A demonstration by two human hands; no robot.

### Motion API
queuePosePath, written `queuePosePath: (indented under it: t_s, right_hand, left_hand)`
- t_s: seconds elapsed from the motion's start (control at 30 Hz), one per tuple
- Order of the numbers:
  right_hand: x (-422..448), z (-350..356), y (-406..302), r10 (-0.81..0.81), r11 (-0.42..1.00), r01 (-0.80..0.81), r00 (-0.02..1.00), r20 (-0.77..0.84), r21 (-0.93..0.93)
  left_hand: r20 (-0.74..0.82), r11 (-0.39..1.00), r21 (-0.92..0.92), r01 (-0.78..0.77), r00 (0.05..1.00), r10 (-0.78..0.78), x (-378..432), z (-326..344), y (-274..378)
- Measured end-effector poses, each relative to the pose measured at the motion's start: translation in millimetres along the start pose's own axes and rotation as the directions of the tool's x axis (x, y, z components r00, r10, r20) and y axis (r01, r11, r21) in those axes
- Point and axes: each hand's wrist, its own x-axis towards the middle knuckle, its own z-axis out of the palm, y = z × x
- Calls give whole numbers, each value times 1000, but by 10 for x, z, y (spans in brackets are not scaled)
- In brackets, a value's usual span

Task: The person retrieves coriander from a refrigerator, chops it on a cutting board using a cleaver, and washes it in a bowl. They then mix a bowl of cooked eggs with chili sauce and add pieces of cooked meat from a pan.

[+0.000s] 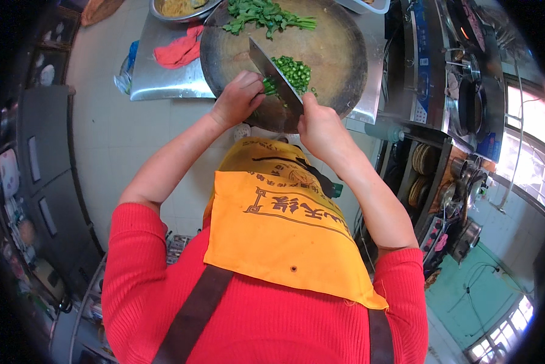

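A cleaver is held by its handle in my right hand, its blade slanting up and left over a round wooden chopping board. My left hand has curled fingers around the ends of long green vegetable pieces, just left of the blade. Beyond the blade, to its right, lies a heap of chopped green pieces, with a few loose bits near my right hand. A bunch of leafy green herbs rests at the far part of the board, stems pointing right. The blade partly hides the cut pieces.
The board stands on a metal table. On its left are a red cloth and a metal bowl with yellowish contents. A white plastic container sits at the far right. A stove area with pans flanks the right side.
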Motion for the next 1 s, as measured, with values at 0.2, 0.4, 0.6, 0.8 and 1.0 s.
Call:
queuePosePath:
  t_s: [0.2,0.4,0.6,0.8,1.0]
  right_hand:
    - [-111,176,118,-18,1000,18,1000,12,-22]
    - [35,344,176,-3,1000,3,1000,-24,-3]
    - [-41,70,84,44,998,-45,999,32,42]
    - [133,289,179,30,998,-26,998,-49,63]
    - [48,104,86,44,993,-43,999,-15,107]
  left_hand:
    - [-1,999,-31,16,1000,-16,-5,41,13]
    - [-24,1000,-21,23,999,-24,-13,54,11]
    - [-100,1000,-9,-16,995,15,-22,62,22]
    - [-57,1000,7,13,998,-12,-21,53,29]
    - [-91,1000,0,27,995,-27,-50,67,47]
